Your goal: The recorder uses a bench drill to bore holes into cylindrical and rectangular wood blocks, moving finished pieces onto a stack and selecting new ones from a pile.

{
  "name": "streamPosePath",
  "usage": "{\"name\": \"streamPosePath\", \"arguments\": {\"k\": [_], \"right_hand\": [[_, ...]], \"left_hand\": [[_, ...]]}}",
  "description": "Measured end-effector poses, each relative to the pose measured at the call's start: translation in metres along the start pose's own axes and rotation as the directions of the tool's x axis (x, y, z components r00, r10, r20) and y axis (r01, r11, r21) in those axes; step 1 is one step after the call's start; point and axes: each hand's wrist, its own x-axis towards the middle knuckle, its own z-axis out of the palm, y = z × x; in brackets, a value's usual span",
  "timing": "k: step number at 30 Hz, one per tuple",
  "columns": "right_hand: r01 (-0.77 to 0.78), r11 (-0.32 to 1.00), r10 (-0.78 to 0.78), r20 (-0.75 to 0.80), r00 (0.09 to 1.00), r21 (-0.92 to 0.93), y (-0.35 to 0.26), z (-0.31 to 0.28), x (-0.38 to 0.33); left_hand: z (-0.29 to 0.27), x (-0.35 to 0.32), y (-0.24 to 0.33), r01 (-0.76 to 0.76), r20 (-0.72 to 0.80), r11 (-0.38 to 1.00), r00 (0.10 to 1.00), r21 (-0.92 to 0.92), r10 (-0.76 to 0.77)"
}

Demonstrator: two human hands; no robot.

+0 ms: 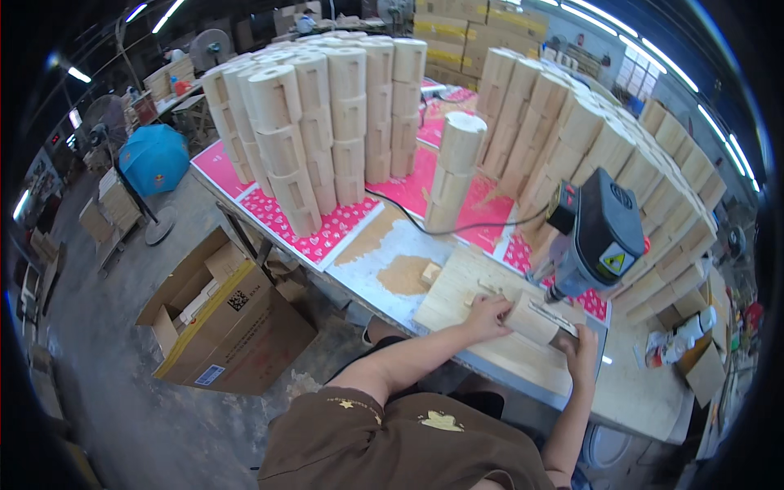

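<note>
Fingers on cylinder, both ends

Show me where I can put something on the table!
The pink patterned strip between the left wooden stacks and the sawdusty white patch has room; so does that patch, left of the board. Crowded around the wooden block: drill above, right stacks behind.

Contact at the drill bit was unclear.
Whether it touched the wooden cylinder could not be told; front stacks hid most cylinders behind them, the lower edge cut off the brown shirt, and a distant person was blurred.
</note>
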Motion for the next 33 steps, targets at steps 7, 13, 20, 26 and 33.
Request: {"name": "streamPosePath", "arguments": {"k": [7,13,20,26,33], "right_hand": [[0.035,0.998,-0.032,-0.047,0.998,0.050,-0.019,-0.003,-0.016],[-0.027,0.997,0.028,-0.007,1.000,0.067,-0.025,-0.013,-0.031],[-0.020,0.995,0.025,-0.045,0.999,0.098,-0.041,-0.004,-0.030],[-0.053,0.992,0.054,-0.003,0.999,0.111,-0.041,-0.002,-0.032],[-0.104,0.989,0.096,0.085,0.992,0.105,-0.043,-0.010,-0.029]], "left_hand": [[-0.072,-0.027,0.011,-0.046,0.100,0.994,0.993,-0.096,0.056],[-0.161,-0.059,0.020,0.367,0.111,0.891,0.930,-0.268,-0.350],[-0.142,-0.019,0.053,0.701,0.243,0.494,0.672,-0.514,-0.699],[-0.129,-0.020,0.049,0.785,0.237,0.462,0.582,-0.413,-0.778],[-0.130,-0.025,0.052,0.775,0.315,0.455,0.607,-0.440,-0.729]]}}
